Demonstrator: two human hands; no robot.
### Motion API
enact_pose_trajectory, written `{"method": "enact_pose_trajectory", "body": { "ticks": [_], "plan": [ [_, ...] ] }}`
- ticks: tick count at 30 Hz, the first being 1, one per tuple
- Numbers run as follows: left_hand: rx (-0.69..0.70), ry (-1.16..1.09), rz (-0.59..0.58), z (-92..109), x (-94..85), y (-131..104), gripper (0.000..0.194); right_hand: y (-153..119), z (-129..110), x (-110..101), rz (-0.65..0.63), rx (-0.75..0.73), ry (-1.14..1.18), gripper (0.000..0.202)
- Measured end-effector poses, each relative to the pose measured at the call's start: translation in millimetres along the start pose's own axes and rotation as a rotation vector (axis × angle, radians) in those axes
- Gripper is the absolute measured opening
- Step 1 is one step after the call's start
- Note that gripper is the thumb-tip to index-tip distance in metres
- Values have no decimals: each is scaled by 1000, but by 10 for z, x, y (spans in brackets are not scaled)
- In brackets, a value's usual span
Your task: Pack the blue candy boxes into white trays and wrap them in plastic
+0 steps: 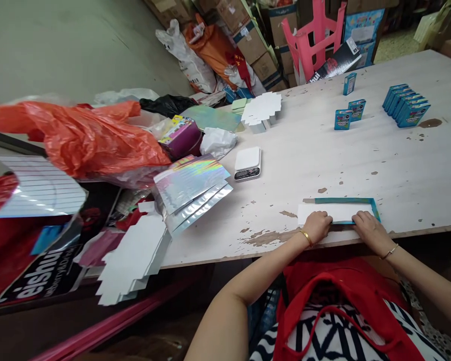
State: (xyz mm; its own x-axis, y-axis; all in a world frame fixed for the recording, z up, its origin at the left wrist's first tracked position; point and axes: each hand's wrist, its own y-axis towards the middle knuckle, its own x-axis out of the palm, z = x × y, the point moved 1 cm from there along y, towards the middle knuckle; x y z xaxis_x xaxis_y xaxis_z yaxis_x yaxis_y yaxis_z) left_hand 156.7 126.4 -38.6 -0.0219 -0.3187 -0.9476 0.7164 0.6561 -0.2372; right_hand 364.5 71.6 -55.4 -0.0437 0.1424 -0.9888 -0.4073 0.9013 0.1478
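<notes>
A long cardboard piece (pixel 344 212), white inside with blue-green raised edges, lies near the table's front edge. My left hand (pixel 317 226) is closed on its near edge, left of its middle. At the right part of the same near edge, my right hand (pixel 369 228) is closed on it too, fingers bent over the rim. The left end of the piece lies flat and white, while the right end has a blue-green border standing up.
Small blue boxes (pixel 413 114) stand in a row at the right; a few more (pixel 343 120) stand left of them. A white device (pixel 247 163) sits mid-table. Flat white cardboard (pixel 131 255), silvery pouches (pixel 195 188) and orange plastic bags (pixel 108 138) lie at left.
</notes>
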Motion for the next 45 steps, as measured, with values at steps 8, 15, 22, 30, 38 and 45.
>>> {"method": "enact_pose_trajectory", "body": {
  "ticks": [8,15,22,30,38,45],
  "plan": [
    [-101,-259,-194,-176,-145,199,26,144,74,-32,-169,81,46,18],
    [-41,-350,-367,-250,-235,384,36,156,237,66,-285,4,124,20],
    [-142,-517,-199,-259,-148,307,26,160,341,194,-241,-32,126,25],
    [-134,-541,-249,-325,-250,306,16,197,249,202,-195,-3,58,33],
    [-33,-515,105,325,-71,217,25,280,507,-331,-129,-166,-11,28],
    [283,-19,137,-386,-426,-11,48,-175,-142,-419,-125,-211,146,49]
  ]
}}
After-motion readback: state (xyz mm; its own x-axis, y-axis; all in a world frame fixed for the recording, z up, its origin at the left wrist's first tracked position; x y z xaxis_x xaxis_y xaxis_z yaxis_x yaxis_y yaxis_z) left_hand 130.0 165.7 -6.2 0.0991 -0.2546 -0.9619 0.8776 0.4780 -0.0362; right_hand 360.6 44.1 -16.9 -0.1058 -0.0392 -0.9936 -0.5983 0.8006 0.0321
